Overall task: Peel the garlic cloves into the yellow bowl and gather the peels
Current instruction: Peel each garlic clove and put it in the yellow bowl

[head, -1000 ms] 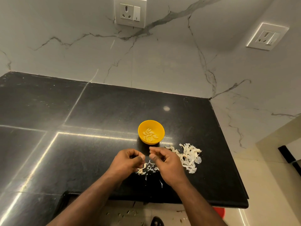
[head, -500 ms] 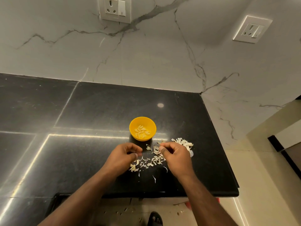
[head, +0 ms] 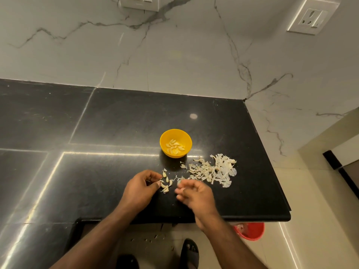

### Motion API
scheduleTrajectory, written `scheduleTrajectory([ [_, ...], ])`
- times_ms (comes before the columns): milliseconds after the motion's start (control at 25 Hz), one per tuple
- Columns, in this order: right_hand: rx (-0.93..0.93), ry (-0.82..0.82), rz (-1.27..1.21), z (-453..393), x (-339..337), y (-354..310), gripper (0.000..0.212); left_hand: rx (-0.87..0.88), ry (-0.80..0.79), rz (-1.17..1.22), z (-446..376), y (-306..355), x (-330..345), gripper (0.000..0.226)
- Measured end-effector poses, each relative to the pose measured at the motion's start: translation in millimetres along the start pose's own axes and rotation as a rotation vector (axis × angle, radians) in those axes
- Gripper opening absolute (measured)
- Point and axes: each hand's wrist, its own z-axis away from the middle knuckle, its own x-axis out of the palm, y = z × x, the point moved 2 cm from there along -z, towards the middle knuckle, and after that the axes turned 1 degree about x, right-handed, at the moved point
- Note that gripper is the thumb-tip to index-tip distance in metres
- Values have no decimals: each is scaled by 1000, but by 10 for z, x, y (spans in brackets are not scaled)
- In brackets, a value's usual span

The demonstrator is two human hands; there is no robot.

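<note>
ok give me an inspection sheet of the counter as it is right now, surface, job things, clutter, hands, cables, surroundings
Surface: black stone counter, glossy, with light streaks reflected across it.
Job's things: yellow bowl upright, holding peeled cloves; pile of peels to the right of and nearer than the bowl; small scatter of bits between the hands.
Clutter: scraps on the floor below the counter edge.
Hands: left hand has curled fingers at the scatter; right hand is blurred, grip unclear.
Cables: nothing seen.
Surroundings: marble wall with two sockets; red bucket on the floor; sandalled feet.
</note>
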Motion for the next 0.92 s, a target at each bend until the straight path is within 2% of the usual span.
scheduleTrajectory([
  [80,-170,191,122,-105,-140,-94,20,-4,-23,5,-4,-18,-5,17],
  [120,-220,223,132,-132,-177,-131,20,-2,-31,2,-2,-22,-3,16],
  [200,-205,147,52,-132,-107,-162,19,10,-34,-8,2,-30,1,16],
  [280,-82,-30,-1,-61,61,-106,17,25,-13,-12,-2,-51,-6,15],
  [360,-3,-115,4,-29,112,-23,17,15,8,17,-8,-82,-27,14],
  [440,-73,11,85,-128,-21,-8,17,-14,12,77,-14,-115,-45,14],
  [520,-288,196,394,-253,-183,-101,16,-8,-1,90,-10,-126,-59,15],
  [560,-363,205,503,-277,-195,-150,17,12,-12,66,0,-120,-62,17],
  [760,-424,-79,732,-171,167,-164,18,162,-50,-241,3,-59,19,25],
  [920,-428,-95,766,-203,202,-84,19,184,-59,-323,-32,-51,70,18],
])
